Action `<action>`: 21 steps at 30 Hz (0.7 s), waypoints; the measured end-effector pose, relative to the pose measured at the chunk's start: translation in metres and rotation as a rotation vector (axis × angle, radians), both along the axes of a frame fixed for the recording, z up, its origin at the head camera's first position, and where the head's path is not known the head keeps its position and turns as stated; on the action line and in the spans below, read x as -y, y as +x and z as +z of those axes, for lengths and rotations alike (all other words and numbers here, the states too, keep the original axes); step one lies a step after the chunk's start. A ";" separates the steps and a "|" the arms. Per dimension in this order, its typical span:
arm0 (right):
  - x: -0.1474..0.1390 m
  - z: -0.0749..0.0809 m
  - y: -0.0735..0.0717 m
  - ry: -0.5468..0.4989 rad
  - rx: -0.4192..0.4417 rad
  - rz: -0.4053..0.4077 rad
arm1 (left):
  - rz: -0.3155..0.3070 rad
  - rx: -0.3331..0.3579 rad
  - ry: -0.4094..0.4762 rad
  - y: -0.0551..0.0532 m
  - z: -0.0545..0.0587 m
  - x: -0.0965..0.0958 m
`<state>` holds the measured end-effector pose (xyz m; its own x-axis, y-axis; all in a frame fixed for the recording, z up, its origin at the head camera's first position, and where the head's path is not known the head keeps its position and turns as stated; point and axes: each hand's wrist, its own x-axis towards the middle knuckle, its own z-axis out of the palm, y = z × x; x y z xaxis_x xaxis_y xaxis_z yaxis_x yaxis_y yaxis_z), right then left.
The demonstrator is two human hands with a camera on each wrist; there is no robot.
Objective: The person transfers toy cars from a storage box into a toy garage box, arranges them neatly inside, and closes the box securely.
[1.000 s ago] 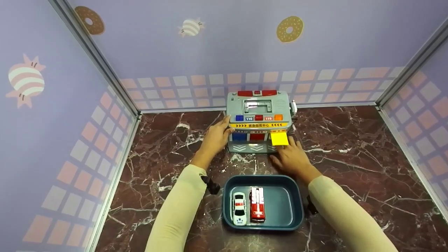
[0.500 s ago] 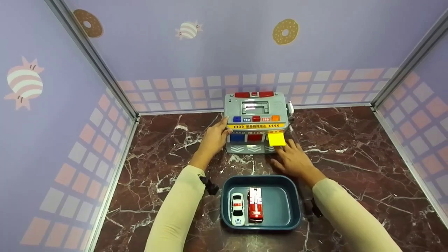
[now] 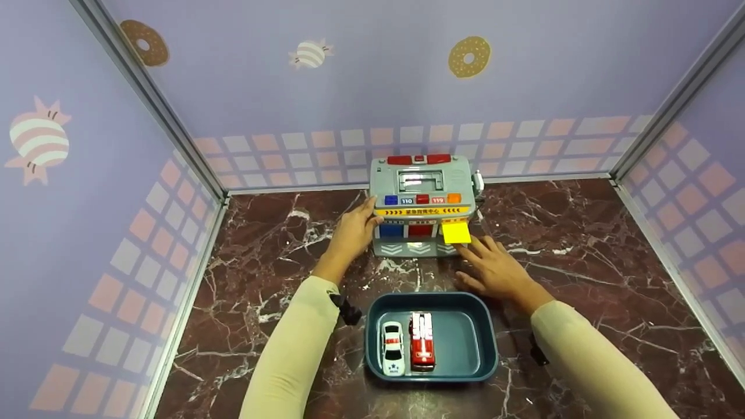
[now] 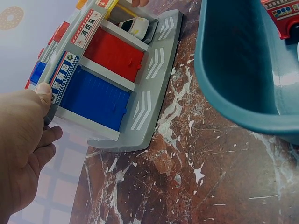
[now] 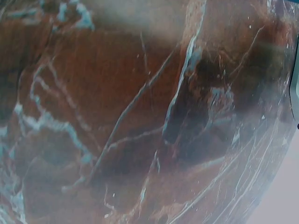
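A grey toy garage (image 3: 381, 183) stands against the back wall, its blue and red doors down and its yellow door (image 3: 457, 233) swung up. My left hand (image 3: 352, 233) grips its left edge, thumb on the front and the other fingers round the side. At the right bay, my right hand (image 3: 499, 272) reaches its extended fingers under the yellow door, which partly hides the fingertips. The left wrist view shows a white toy vehicle (image 4: 139, 28) inside that bay, with a fingertip close above it. Whether they touch cannot be told.
A dark teal tray (image 3: 488, 372) sits in front of the garage. It holds a white toy police car (image 3: 393, 349) and a red toy fire truck (image 3: 422, 343). Patterned walls enclose the marbled tabletop (image 3: 279, 349); only tabletop and a pale edge fill most of the right wrist view.
My right hand has drawn back slightly to the right and toward me from the yellow-door bay. The left hand keeps its grip on the garage. The whole head view has shifted a little.
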<state>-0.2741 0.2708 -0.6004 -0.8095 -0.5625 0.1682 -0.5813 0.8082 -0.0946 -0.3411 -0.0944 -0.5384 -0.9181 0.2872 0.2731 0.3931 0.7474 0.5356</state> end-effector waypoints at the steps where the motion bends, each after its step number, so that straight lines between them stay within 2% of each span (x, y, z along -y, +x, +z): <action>1: -0.001 0.000 0.000 -0.003 0.000 0.005 | 0.000 -0.003 -0.002 0.000 0.000 0.000; 9: -0.012 0.002 0.001 -0.027 -0.051 0.043 | 0.000 -0.022 -0.008 0.001 0.000 0.000; 21: -0.024 0.012 0.001 -0.060 -0.022 0.036 | 0.010 0.001 0.001 0.000 -0.001 0.000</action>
<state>-0.2736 0.2945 -0.5888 -0.7849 -0.5793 0.2200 -0.6120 0.7803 -0.1287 -0.3415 -0.0940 -0.5391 -0.9212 0.2781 0.2722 0.3852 0.7509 0.5364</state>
